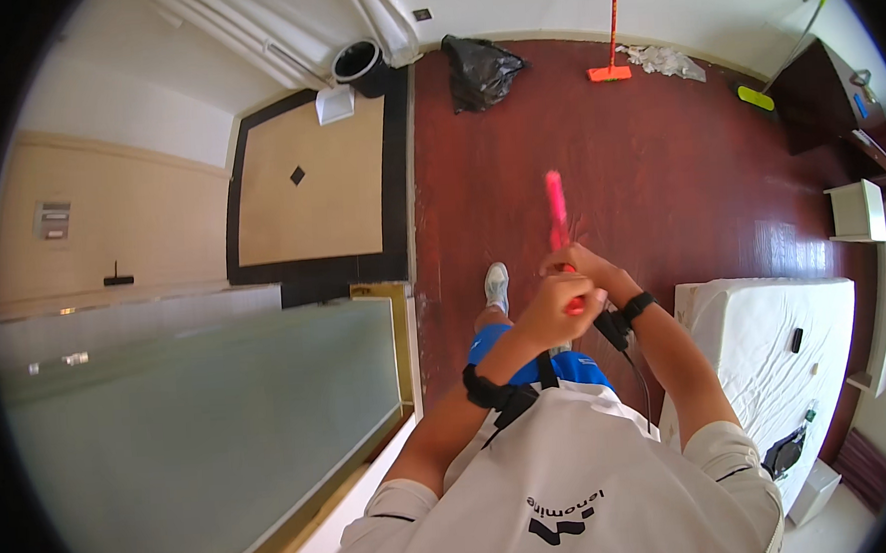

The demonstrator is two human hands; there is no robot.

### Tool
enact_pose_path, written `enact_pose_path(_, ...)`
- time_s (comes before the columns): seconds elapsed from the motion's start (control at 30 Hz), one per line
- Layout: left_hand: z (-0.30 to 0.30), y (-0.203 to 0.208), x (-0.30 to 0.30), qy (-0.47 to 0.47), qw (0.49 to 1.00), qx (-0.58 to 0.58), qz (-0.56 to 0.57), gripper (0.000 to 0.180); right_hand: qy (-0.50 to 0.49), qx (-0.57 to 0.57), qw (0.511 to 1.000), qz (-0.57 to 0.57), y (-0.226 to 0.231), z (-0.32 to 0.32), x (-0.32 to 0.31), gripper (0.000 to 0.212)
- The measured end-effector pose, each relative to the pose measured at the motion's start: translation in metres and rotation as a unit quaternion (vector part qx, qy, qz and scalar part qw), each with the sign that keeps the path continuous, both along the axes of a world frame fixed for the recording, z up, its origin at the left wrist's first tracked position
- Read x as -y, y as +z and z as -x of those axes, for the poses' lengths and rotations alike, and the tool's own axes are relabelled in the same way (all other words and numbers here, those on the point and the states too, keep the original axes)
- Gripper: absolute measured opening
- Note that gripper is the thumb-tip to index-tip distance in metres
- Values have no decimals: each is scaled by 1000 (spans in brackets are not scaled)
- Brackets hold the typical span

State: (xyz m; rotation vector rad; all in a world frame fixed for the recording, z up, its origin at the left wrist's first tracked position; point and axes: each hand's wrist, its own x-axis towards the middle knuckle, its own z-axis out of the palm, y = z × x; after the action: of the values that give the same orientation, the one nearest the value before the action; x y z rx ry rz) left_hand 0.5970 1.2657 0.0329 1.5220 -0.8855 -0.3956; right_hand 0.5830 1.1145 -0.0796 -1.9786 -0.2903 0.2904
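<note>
In front of my body I hold a red stick (560,232) with a bright pink far end, slightly blurred; what kind of tool it is I cannot tell. My left hand (555,313) is closed round the near end, whose red tip shows beside the thumb. Just beyond it, my right hand (588,266) is wrapped round the stick farther up. The stick points away from me over the dark red floor (649,196). Black straps sit on both wrists.
A white-covered mattress (736,331) lies close on my right, a frosted glass panel (220,418) on my left. Along the far wall are a black bucket (360,69), a white dustpan (335,105), a black plastic bag (482,72), an orange broom (609,73) and a crumpled cloth (664,62).
</note>
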Motion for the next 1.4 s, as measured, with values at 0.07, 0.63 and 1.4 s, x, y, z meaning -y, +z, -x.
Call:
enact_pose_path(0.07,-18,-2,13,-37,999,31,11,21,-10,-52,998,-34,11,-1,-2,18)
enact_pose_path(0.63,-102,-47,87,-418,871,-258,-24,27,-576,-111,809,18,-15,63,-22,11)
enact_pose_path(1.4,-245,26,179,-301,926,227,-22,25,-379,285,879,-60,23,-229,128,11)
